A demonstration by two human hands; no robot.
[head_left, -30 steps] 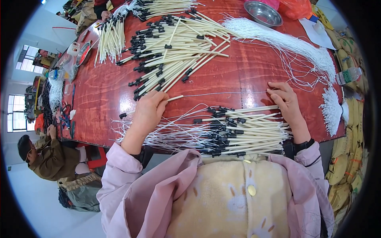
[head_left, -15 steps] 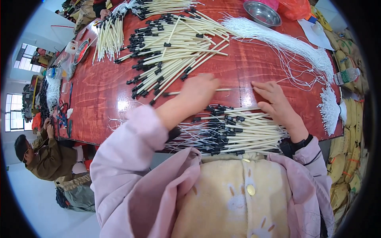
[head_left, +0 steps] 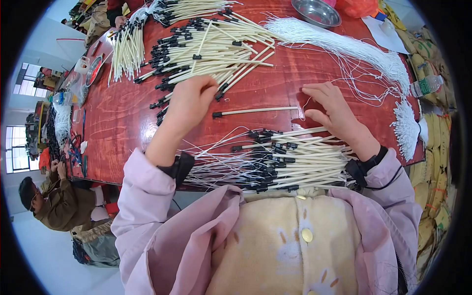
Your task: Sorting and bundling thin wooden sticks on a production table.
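My left hand (head_left: 192, 101) is over the near edge of a big pile of cream tubes with black end pieces (head_left: 206, 54). Its fingers are curled together, and what they hold, if anything, is hidden. My right hand (head_left: 334, 110) hovers with thumb and fingers apart, next to a thin white cord (head_left: 301, 112). Between the hands a single cream tube (head_left: 258, 111) lies on the table, its black end to the left and the cord by its right end. Nearest me is a stack of similar tubes (head_left: 314, 155), with white cords (head_left: 221, 164) trailing left from it.
A long bundle of white cords (head_left: 339, 42) stretches across the far right of the red table (head_left: 118, 113). A metal bowl (head_left: 317, 11) stands behind it. A plastic bottle (head_left: 427, 85) lies at the right edge. Another person (head_left: 59, 201) sits at the left.
My left hand has moved left from above the single tube to the pile. That tube now shows whole on the table. My right hand has stayed almost in place.
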